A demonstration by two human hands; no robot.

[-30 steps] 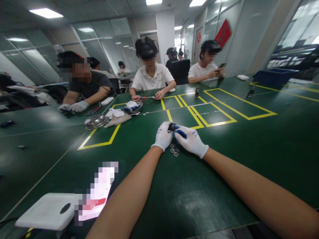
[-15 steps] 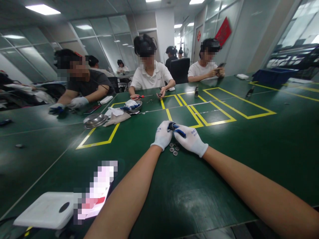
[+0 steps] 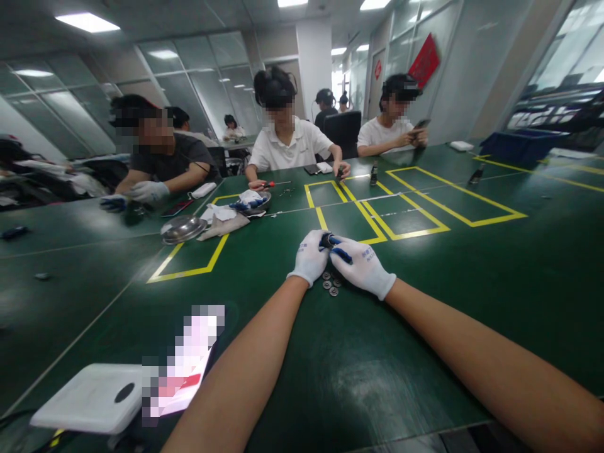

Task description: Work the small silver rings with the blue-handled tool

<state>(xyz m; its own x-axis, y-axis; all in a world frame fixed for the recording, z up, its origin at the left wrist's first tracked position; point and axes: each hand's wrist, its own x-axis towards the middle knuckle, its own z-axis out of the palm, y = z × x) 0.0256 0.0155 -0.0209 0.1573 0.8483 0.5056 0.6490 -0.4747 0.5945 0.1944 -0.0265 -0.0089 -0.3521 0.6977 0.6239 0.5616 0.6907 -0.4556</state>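
Both my hands wear white gloves with blue-coated fingers and meet over the green table (image 3: 292, 352). My left hand (image 3: 309, 258) is closed round a small dark cylindrical part (image 3: 326, 240). My right hand (image 3: 361, 261) is closed against the same part from the right, its fingers at the near end. Glove and fingers hide most of the part, so its exact kind does not show. Just below my hands lie several small round metal discs (image 3: 331, 285) with raised centres, partly under the right hand.
A white box-shaped device (image 3: 85, 396) and a lit phone (image 3: 189, 371) lie at the left front. Beyond are a metal bowl (image 3: 183, 230), cloths (image 3: 224, 223), yellow tape outlines (image 3: 418, 234) and two small dark upright parts (image 3: 374, 175). Co-workers sit across the table; one holds a red-handled screwdriver (image 3: 270, 184).
My hands keep the same grip on the dark part. Across the table, a co-worker's hand has moved right with a small dark object and now reaches down to the tabletop.
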